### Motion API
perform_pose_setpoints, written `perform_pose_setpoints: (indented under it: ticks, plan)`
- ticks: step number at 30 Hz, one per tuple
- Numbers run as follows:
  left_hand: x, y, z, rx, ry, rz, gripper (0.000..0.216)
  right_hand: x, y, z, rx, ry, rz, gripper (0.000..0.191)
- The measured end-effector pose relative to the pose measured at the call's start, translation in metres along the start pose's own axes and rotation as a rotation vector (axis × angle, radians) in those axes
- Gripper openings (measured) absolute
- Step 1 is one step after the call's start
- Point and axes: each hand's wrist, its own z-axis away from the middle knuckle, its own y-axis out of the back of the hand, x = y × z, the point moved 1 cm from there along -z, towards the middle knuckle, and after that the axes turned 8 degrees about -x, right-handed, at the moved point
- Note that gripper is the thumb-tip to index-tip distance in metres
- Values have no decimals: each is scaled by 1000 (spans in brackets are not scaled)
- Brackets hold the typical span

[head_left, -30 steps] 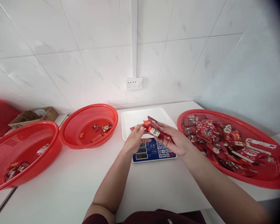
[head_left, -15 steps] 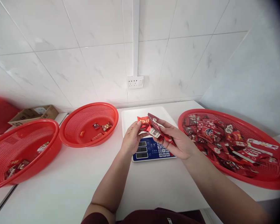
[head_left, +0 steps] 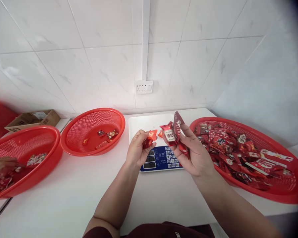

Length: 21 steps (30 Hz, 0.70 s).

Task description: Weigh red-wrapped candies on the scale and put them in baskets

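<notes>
My left hand (head_left: 139, 148) pinches a small red-wrapped candy (head_left: 151, 136) over the near left part of the scale. Several wrapped candies (head_left: 170, 135), red and dark red, are gripped in my right hand (head_left: 195, 150), a short gap away from the left one. Both hands are above the white weighing scale (head_left: 141, 124) with its blue keypad panel (head_left: 161, 154). To the right of my right hand stands a large red basket (head_left: 294, 177) heaped with red-wrapped candies and snacks (head_left: 225, 145).
Left of the scale is a red basket (head_left: 81, 120) with a few candies. Farther left, another person's hand (head_left: 5, 165) reaches into a second red basket (head_left: 46, 140). A cardboard box (head_left: 34, 119) lies behind it. A tiled wall with a socket (head_left: 144, 87) closes the back.
My hands have moved apart; the left now has one candy separated from the bunch in the right. At far left, the other person's hand has come farther into the basket.
</notes>
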Motion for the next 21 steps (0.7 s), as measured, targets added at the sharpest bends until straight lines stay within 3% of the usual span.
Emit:
perform_pose_setpoints:
  ticks: [4, 8, 13, 21]
  plan:
    - [-11, -13, 12, -8, -268, -388, 14, 9, 1, 0, 71, 124, 47, 25]
    - [-22, -21, 19, -47, -341, -669, 18, 21, 2, -2, 117, 192, 65, 25]
    - [-32, -26, 21, 2, -311, -607, 20, 29, 2, -4, 154, 255, 19, 28]
    - [-32, -25, 17, -70, -242, -565, 22, 38, 4, -1, 165, 154, -25, 27]
